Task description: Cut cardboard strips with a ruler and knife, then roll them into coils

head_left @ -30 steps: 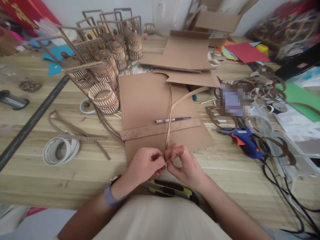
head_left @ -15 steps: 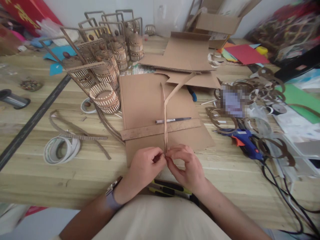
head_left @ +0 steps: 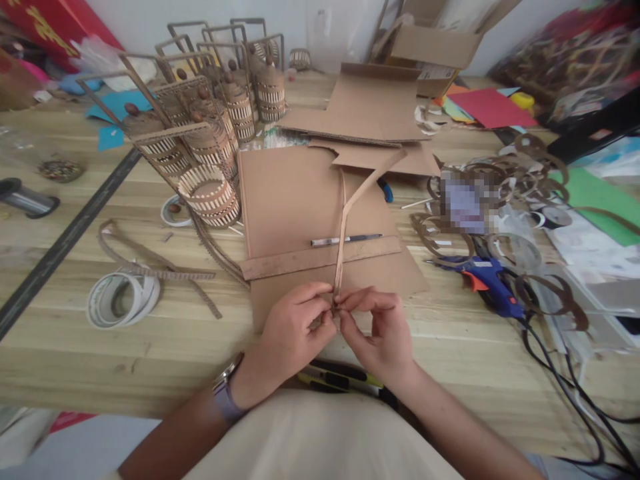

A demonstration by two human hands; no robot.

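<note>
Between my fingertips is the near end of a narrow cardboard strip (head_left: 343, 230), which stretches away from me and bends to the right at its far part. My left hand (head_left: 300, 327) pinches it from the left, and my right hand (head_left: 377, 327) pinches it from the right, the fingertips almost meeting. A thinner strand rises beside it. Under the strip lie a pen (head_left: 345, 240) and a wider flat cardboard strip (head_left: 285, 263), both on a large cardboard sheet (head_left: 285, 200). The exact end within my fingers is partly hidden.
Several small cardboard baskets with tall handles (head_left: 210, 197) stand at left. Tape rolls (head_left: 123, 300) and loose corrugated strips (head_left: 175, 272) lie nearer. On the right are a blue glue gun (head_left: 490, 280), its cables, and curled strips (head_left: 545, 160). Yellow-black cutters (head_left: 340, 377) lie by my body.
The cardboard strip has shifted to the right and leans more that way. My fingers have moved slightly along its near end, still pinching it.
</note>
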